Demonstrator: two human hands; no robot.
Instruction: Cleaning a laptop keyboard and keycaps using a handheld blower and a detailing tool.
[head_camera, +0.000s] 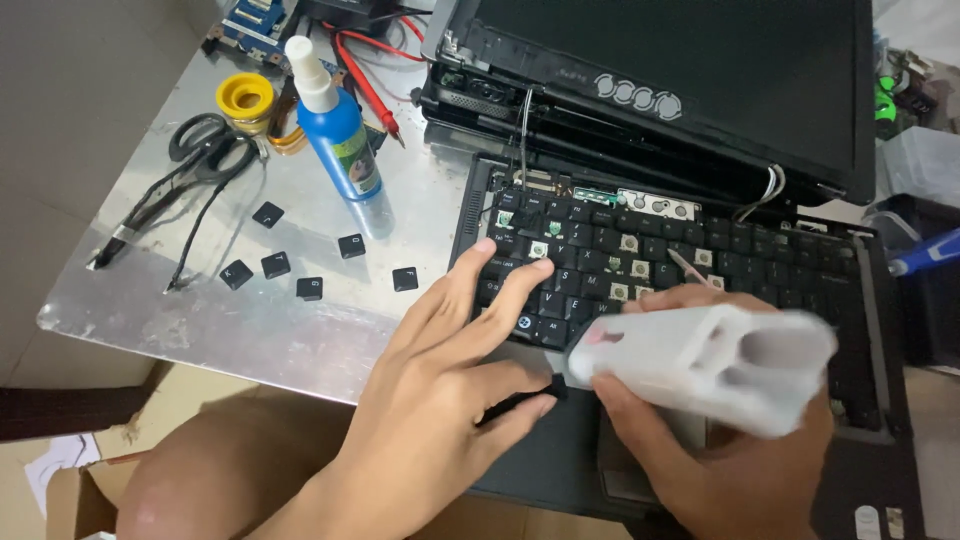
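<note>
Head view: left hand (450, 350) spread, fingers pressed on laptop keyboard (640, 270); right hand (700, 450) wrapped around white handheld device (710, 365); blue spray bottle (335, 125) upright, contents not discernible.

Even, soft daylight, fairly bright. Metal table (300, 330) shows dull glare, scratches. Soft shadows beside bottle (335, 125), keycaps (275, 264). White tool (715, 365) motion-blurred; hands slightly soft. Laptop screen (700, 70) dark, detail lost. Mild wide-angle stretch at edges.

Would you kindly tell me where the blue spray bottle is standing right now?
The blue spray bottle stands upright on the metal table, left of the laptop keyboard, beside the scissors and behind the loose keycaps.
</note>
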